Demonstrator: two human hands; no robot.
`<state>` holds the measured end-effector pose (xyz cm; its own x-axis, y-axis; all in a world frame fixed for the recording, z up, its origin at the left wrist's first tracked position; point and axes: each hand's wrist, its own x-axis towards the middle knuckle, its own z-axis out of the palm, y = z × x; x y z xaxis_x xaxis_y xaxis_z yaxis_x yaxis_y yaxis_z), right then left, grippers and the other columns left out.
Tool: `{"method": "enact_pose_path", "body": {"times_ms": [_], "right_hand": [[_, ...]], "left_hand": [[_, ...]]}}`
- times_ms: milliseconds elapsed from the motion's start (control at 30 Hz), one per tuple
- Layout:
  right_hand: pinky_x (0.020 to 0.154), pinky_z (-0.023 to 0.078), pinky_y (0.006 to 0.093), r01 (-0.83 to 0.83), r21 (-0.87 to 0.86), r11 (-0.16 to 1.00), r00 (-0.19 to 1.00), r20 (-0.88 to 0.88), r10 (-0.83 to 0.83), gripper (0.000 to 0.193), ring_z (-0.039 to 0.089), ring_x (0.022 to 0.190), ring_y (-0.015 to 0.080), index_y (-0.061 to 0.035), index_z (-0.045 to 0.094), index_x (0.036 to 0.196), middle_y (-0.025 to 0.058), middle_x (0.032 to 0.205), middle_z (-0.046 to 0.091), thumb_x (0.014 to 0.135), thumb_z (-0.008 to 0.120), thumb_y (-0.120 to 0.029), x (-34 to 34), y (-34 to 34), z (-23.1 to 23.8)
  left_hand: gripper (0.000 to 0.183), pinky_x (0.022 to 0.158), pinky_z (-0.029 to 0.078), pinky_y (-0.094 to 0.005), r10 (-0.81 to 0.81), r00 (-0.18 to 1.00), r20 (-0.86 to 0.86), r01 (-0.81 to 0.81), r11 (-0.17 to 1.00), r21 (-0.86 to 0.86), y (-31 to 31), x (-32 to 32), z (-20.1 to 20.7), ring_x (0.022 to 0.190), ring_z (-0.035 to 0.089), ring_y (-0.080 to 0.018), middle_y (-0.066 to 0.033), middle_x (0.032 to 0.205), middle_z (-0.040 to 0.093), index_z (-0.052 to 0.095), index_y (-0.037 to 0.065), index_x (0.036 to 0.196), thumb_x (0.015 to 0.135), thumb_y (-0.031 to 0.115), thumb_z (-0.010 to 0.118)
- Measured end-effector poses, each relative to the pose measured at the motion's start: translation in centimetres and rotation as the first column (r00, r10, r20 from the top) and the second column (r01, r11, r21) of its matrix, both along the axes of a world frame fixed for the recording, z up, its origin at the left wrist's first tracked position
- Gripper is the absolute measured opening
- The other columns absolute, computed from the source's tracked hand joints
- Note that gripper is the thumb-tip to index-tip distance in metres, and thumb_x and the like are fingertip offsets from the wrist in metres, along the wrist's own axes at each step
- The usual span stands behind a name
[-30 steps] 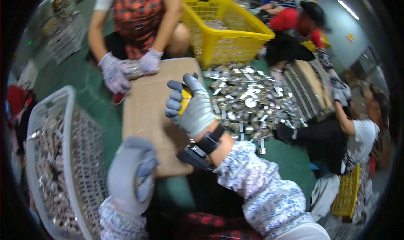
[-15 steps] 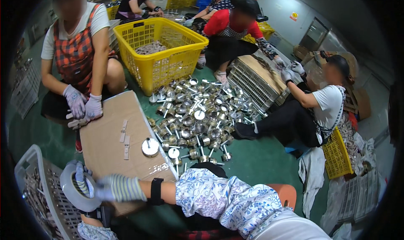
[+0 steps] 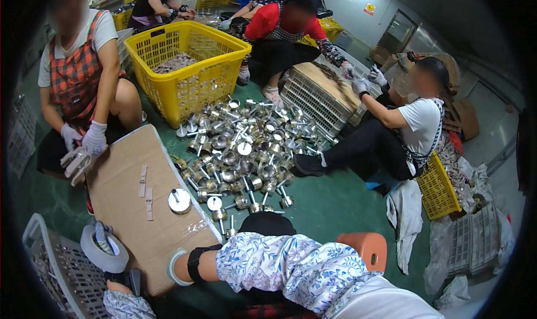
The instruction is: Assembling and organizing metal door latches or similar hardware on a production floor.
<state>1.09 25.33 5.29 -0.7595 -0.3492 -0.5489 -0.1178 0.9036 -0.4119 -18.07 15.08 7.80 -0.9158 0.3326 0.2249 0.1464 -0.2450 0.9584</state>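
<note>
My left hand (image 3: 102,236), in a striped glove, has its fingers through a wide roll of clear tape (image 3: 118,258) beside the cardboard's near left edge. Of my right hand only the glove cuff (image 3: 175,267) shows, at the cardboard's near edge; its fingers are hidden. On the cardboard sheet (image 3: 120,165) lie a small flat pale strip (image 3: 143,180), a second strip (image 3: 149,204) just nearer, and a round metal cup with a stem (image 3: 179,201) to their right.
Stemmed metal cups (image 3: 244,148) lie heaped on the green floor beyond the cardboard. A yellow crate (image 3: 190,87) stands behind them, and a grey basket (image 3: 72,263) of strips at my left. A co-worker (image 3: 78,78) across the cardboard holds several strips; others sit around. An orange stool (image 3: 366,249) is right.
My right hand has drawn back from the tape roll, rightward and down out of sight. My left hand keeps the roll. The view has shifted slightly, and the left co-worker's strips are tilted differently.
</note>
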Motion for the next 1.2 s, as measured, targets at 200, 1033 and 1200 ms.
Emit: {"method": "enact_pose_path", "body": {"times_ms": [200,1033,1200], "right_hand": [[0.080,0.049,0.0437,-0.010,-0.272,0.962,0.973,-0.223,-0.053,0.031,0.063,0.097,0.0319,-0.0088,0.070,0.102,0.0147,0.107,0.066,0.080,0.057,-0.026,-0.6,-0.5,1.2],[0.078,0.050,0.0455,0.010,-0.363,0.932,0.906,-0.391,-0.162,0.032,0.063,0.096,0.0324,-0.0073,0.068,0.107,0.0167,0.108,0.066,0.087,0.050,-0.024,-0.5,-1.2,3.1],[0.077,0.049,0.0471,0.026,-0.325,0.945,0.933,-0.331,-0.140,0.031,0.064,0.096,0.0323,-0.0079,0.068,0.107,0.0159,0.109,0.066,0.087,0.050,-0.024,-0.8,-1.5,2.5]], "left_hand": [[0.014,0.060,0.040,-0.0245,0.032,0.994,0.108,-0.043,0.994,0.097,1.1,-0.9,-2.4,0.064,0.045,-0.0101,0.0003,0.073,0.049,0.056,0.005,0.094,0.091,0.019,0.058],[0.031,0.067,0.044,-0.0242,0.024,0.999,0.031,-0.020,0.991,-0.132,0.4,-1.8,-4.2,0.068,0.048,-0.0117,-0.0045,0.079,0.051,0.056,-0.005,0.106,0.092,0.023,0.054],[0.030,0.069,0.044,-0.0244,-0.026,1.000,0.008,0.027,0.982,-0.187,0.5,-0.8,-2.6,0.070,0.048,-0.0116,-0.0041,0.080,0.051,0.055,-0.003,0.108,0.091,0.022,0.055]]}}
